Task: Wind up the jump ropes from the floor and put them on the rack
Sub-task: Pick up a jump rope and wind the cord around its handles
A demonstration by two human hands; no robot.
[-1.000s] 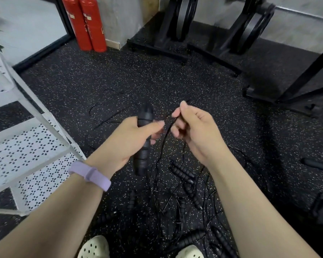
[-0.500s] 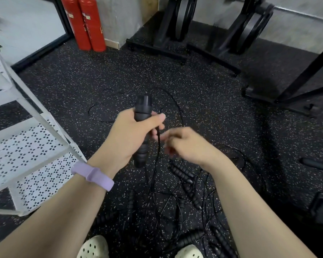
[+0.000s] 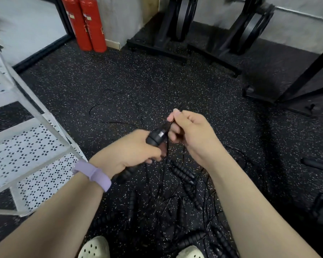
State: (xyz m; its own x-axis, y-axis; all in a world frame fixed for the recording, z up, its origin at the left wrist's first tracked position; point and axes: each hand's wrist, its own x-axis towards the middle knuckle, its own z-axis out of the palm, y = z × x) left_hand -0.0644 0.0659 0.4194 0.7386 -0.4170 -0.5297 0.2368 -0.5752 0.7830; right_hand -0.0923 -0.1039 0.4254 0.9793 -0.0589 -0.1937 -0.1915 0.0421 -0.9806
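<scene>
Now the handle (image 3: 155, 137) has tipped from upright to slanting in the left hand (image 3: 131, 155), whose grip wraps it, while the right hand (image 3: 192, 135) has risen, pinching the cord (image 3: 169, 125) just above. Winding has barely begun; the other jump ropes (image 3: 183, 175) lie tangled on the floor (image 3: 157, 81), beside the white rack (image 3: 32, 146).

Both bare forearms reach forward from the lower edge of the view and the hands meet near the middle. The left hand (image 3: 131, 153) has its fingers curled around the black ribbed jump-rope handle (image 3: 156, 137), which points up and to the right. The left wrist wears a soft lilac band (image 3: 94, 174). The right hand (image 3: 192, 135), just beside it, pinches the thin black cord (image 3: 169, 125) between thumb and fingers.
</scene>
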